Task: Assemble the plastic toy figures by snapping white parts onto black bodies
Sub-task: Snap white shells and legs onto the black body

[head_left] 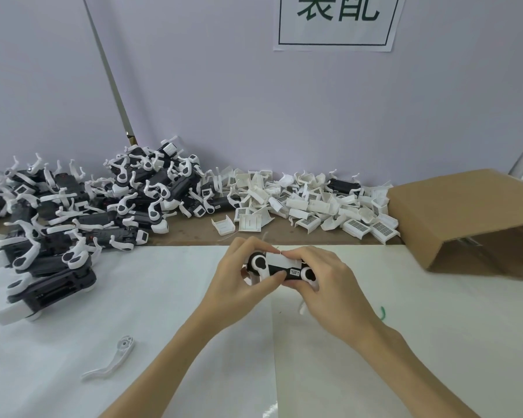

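Both hands hold one black toy body (287, 271) above the white sheet at the table's middle. My left hand (239, 282) grips its left end, thumb across the underside. My right hand (323, 285) grips the right end, with fingers on a white cover part (281, 261) lying on top of the body. White round leg pieces show at both ends of the body. A loose white leg part (112, 359) lies on the sheet at the lower left.
A large heap of black bodies with white legs (82, 212) fills the left side. A pile of white cover parts (314, 203) lies at the back centre. An open cardboard box (465, 212) lies on its side at the right.
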{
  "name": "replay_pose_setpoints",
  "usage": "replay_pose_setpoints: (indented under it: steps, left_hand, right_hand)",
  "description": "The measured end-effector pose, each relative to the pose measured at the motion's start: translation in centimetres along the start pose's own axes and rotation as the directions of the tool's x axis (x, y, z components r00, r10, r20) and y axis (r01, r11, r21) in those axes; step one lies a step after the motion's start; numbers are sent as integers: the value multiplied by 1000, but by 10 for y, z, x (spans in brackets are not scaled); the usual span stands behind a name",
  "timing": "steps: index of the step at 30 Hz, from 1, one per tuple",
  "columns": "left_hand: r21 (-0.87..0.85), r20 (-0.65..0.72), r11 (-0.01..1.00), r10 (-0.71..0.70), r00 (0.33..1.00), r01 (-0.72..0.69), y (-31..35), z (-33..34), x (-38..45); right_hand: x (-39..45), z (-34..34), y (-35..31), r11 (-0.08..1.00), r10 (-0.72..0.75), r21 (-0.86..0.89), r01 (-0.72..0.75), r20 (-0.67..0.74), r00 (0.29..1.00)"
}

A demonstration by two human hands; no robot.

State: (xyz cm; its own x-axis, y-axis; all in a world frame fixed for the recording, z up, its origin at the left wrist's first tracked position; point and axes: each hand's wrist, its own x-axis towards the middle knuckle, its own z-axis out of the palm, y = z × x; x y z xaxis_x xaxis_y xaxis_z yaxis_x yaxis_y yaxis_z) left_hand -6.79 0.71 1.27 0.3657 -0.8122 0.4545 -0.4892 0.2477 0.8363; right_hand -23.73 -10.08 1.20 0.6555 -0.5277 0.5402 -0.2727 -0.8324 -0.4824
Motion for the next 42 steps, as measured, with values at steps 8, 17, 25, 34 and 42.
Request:
replay_pose_setpoints:
  steps: [8, 17, 25, 34, 42]
  left_hand:
    - [163, 26, 969, 185, 982, -187, 1, 11, -6]
    - [240, -29, 944, 241, 970, -227, 5, 16, -7]
    - [-135, -26, 980, -152, 988, 147, 6, 13, -4]
    - [-76, 144, 995, 72, 987, -62, -16, -9, 1]
    - [-158, -29, 987, -5, 1000, 1, -2, 0, 1]
  right_hand:
    - [-3, 10, -4, 998, 21, -56, -16, 94, 995]
    - [1, 10, -4, 983, -83, -173, 57, -145, 986]
    - [1, 10, 9, 964, -151, -232, 132, -69, 986]
    - [4, -2, 21, 997, -33, -70, 41, 107, 994]
    - [7, -8, 11, 998, -63, -28, 64, 50, 997]
